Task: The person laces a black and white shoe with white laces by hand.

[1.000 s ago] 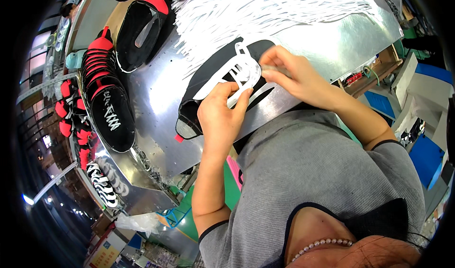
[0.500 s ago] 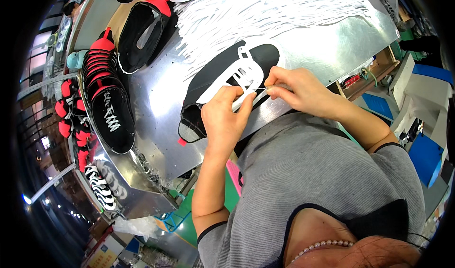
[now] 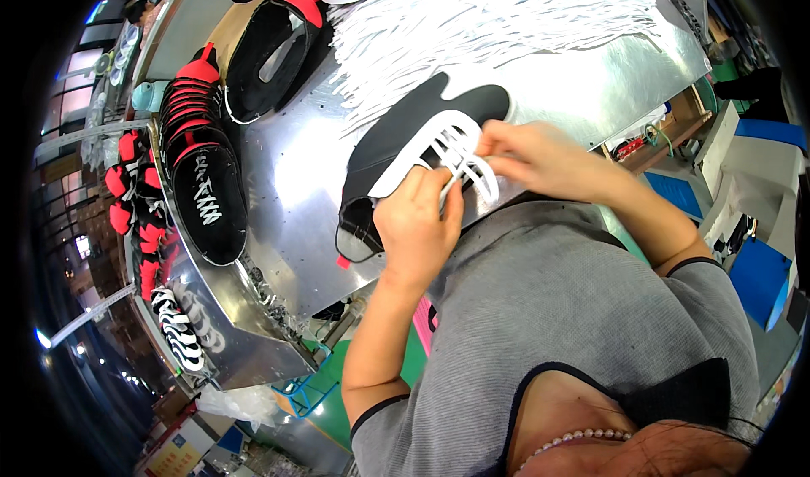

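A black shoe upper [image 3: 396,131] with a white eyelet panel [image 3: 405,158] lies slanted on the metal table in front of me. My left hand [image 3: 420,224] is closed on its near edge, thumb and fingers by the lacing slots. A white shoelace [image 3: 488,188] runs through the slots and loops out toward my body. My right hand [image 3: 536,161], slightly blurred, has its fingers closed by the front of the panel, pinching the lace; its fingertips are partly smeared. The upper's heel end, with a red tab [image 3: 343,263], points to the lower left.
A thick spread of white laces [image 3: 481,21] covers the table's far side. Nested black-and-red shoe uppers [image 3: 202,199] line the left edge, with another upper [image 3: 274,59] beyond. White-and-black pieces [image 3: 177,329] hang lower left. A wooden drawer [image 3: 688,123] sits under the right edge.
The shoe upper has shifted slightly right and turned a little. The lace, stretched straight between both hands before, now hangs in a loose loop. My right hand has come closer to the panel.
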Motion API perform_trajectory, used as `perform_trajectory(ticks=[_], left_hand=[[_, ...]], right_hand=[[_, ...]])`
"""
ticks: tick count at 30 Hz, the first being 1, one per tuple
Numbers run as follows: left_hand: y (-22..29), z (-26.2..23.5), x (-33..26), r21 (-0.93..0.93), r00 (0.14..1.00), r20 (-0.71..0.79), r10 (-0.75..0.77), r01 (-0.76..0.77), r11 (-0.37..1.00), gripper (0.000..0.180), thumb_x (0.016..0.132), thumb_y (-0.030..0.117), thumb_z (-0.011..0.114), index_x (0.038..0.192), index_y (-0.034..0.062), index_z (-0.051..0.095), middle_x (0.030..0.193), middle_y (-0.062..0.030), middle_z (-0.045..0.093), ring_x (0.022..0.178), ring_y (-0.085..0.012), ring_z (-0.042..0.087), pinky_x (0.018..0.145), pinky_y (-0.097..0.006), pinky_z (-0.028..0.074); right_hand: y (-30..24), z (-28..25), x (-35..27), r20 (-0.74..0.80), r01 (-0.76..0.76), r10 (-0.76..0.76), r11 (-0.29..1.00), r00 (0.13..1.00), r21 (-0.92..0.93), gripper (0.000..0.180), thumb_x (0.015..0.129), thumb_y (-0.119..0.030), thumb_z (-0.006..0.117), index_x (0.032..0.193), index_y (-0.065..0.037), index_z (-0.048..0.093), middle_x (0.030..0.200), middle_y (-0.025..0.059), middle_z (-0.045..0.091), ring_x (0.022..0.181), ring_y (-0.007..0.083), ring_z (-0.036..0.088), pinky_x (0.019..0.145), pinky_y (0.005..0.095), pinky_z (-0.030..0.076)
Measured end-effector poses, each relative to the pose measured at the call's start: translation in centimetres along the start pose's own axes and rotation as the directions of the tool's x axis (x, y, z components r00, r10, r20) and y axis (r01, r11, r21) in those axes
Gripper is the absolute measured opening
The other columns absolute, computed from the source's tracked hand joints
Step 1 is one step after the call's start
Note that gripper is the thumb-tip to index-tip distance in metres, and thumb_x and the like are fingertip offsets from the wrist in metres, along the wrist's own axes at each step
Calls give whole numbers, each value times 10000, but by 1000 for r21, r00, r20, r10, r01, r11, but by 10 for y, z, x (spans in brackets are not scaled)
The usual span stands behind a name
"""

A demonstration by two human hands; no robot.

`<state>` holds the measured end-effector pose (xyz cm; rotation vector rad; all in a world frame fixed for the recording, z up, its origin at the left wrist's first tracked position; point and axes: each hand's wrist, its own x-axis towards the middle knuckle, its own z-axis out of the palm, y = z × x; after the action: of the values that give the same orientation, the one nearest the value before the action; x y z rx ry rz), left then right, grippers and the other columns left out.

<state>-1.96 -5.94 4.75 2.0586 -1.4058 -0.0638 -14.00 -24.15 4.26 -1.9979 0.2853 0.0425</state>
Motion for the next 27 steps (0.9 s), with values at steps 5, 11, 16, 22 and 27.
perform_trajectory(ticks=[5, 11, 16, 22, 27], left_hand=[[3, -3, -6, 88, 997, -18, 73, -71, 994, 140, 744, 7, 728, 855, 34, 645, 724, -86, 564, 590, -269, 577, 537, -367, 442], [2, -1, -16, 164, 985, -73, 157, -144, 976, 199, 707, -44, 694, 894, 9, 655, 730, -94, 551, 634, -261, 556, 565, -367, 453], [-5, 2, -21, 135, 974, -130, 185, -168, 977, 214, 700, -56, 719, 893, 3, 648, 698, -89, 520, 624, -251, 537, 552, -359, 436], [-4, -1, -15, 79, 985, -74, 154, -148, 986, 223, 698, -45, 731, 896, 21, 653, 701, -75, 523, 621, -239, 537, 547, -353, 429], [-1, 5, -15, 151, 984, -99, 151, -136, 979, 215, 704, -37, 732, 894, 27, 655, 703, -75, 521, 627, -245, 543, 551, -358, 429]], right_hand=[[-24, -29, -3, -269, 286, -271, 958, 924, 18, 204, 893, -23, 617, 1097, -37, 608, 819, 75, 682, 738, 125, 658, 674, 247, 506], [-33, 15, 27, 55, 239, -271, 713, 961, -659, 135, 881, -118, 619, 1004, -65, 603, 778, 110, 666, 714, 313, 648, 600, 407, 487], [-34, 13, 40, 126, 216, -180, 883, 976, -416, 198, 839, -127, 677, 1011, -48, 617, 769, 111, 675, 752, 298, 662, 654, 411, 484], [-33, 10, 46, 106, 239, -220, 945, 970, -226, 187, 835, -130, 687, 1003, -62, 643, 817, 94, 696, 788, 290, 666, 703, 398, 496], [-30, 5, 47, 218, 243, -174, 906, 960, -347, 189, 835, -132, 685, 1012, -78, 646, 839, 88, 698, 805, 295, 668, 694, 398, 500]])
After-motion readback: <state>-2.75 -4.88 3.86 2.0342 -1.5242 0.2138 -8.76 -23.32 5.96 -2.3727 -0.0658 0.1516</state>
